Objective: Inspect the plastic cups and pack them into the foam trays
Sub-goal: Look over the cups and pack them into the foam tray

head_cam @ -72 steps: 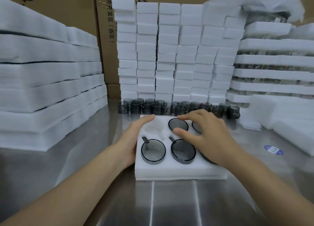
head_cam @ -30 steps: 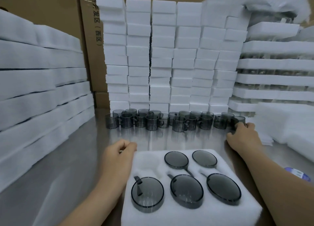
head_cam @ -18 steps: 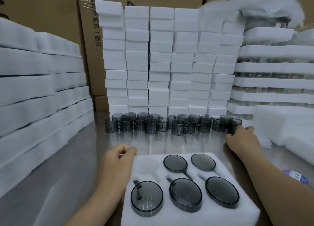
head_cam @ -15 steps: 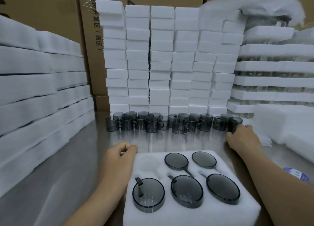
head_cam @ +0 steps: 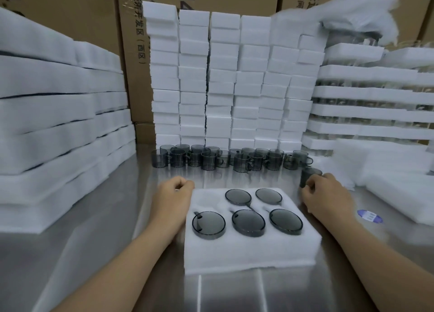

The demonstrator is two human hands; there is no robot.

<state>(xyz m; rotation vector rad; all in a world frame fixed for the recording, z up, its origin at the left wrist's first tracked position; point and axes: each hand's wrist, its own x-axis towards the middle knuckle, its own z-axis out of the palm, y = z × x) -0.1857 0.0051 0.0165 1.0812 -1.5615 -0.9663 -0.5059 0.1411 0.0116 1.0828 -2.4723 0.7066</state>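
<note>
Cup point(head_cam: 308, 175) gripped by right hand point(head_cam: 327, 200) beside far-right corner of foam tray point(head_cam: 246, 250)

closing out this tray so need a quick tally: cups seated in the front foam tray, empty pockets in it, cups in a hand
cups seated in the foam tray: 5
empty pockets: 1
held cup in the right hand: 1
total cups: 6

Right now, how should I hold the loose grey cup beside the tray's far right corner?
Take the grey cup by its round side wall, coming from the right, where your right hand curls round it. It stands upright, mouth up; its handle is not visible.
</note>
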